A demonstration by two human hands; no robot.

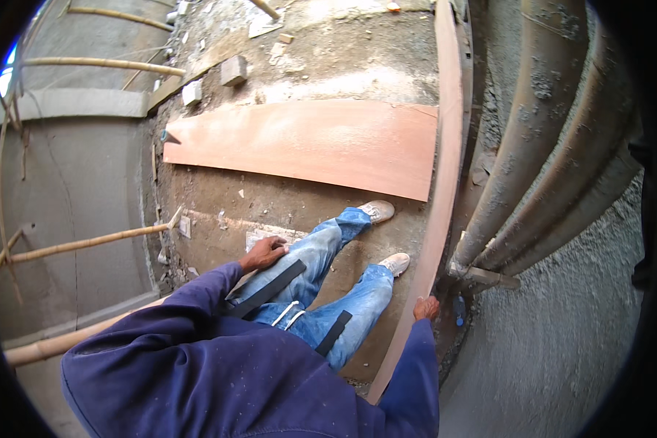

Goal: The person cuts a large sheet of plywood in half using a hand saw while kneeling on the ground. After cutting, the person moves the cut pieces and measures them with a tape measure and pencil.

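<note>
A long, narrow wooden plank (445, 124) runs up the right side of the ground, from beside my body to the far edge. My right hand (426, 308) is closed over the right edge of this plank, its fingers curled and partly hidden. My left hand (265, 254) rests by my left thigh, fingers stretched out and holding nothing. Beyond my feet a broad pinkish plywood sheet (306, 142) lies flat on the dirt. A small dark tool (171, 137) with a bluish end sits at the sheet's left tip.
Thick grey-spattered pipes (522, 131) stand at the right, beside a rough plastered wall (555, 350). Bamboo poles (87, 244) stick out along the grey wall on the left. A brick block (233, 71) and rubble lie farther off. A small blue object (459, 310) is near my right hand.
</note>
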